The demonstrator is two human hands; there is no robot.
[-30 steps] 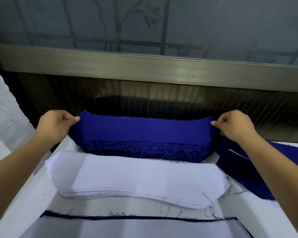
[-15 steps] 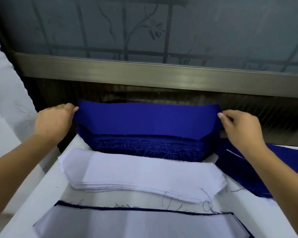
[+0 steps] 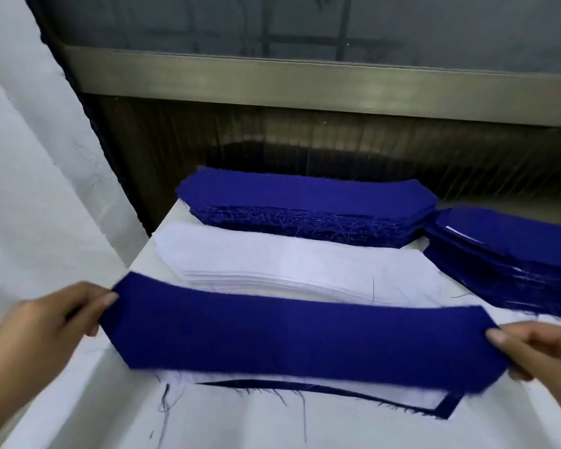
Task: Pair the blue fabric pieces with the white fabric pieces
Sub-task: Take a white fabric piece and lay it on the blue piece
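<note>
A long blue fabric piece (image 3: 292, 338) is stretched flat between my hands, low over the near part of the white table (image 3: 78, 400). My left hand (image 3: 46, 325) pinches its left tip and my right hand (image 3: 541, 351) pinches its right tip. Under it lies a white piece on a blue piece (image 3: 428, 403), only their front edge showing. Behind that sits the stack of white pieces (image 3: 289, 264), and further back the thick stack of blue pieces (image 3: 305, 202).
A second pile of blue pieces with white ones between (image 3: 512, 254) lies at the right edge of the table. A metal window sill (image 3: 305, 79) and dark panel stand behind the table. A white wall (image 3: 30, 189) is on the left.
Both hands lifted the top blue piece off the far blue stack and carried it toward me, over the white stack, down to the near pair. The view has tilted down.
</note>
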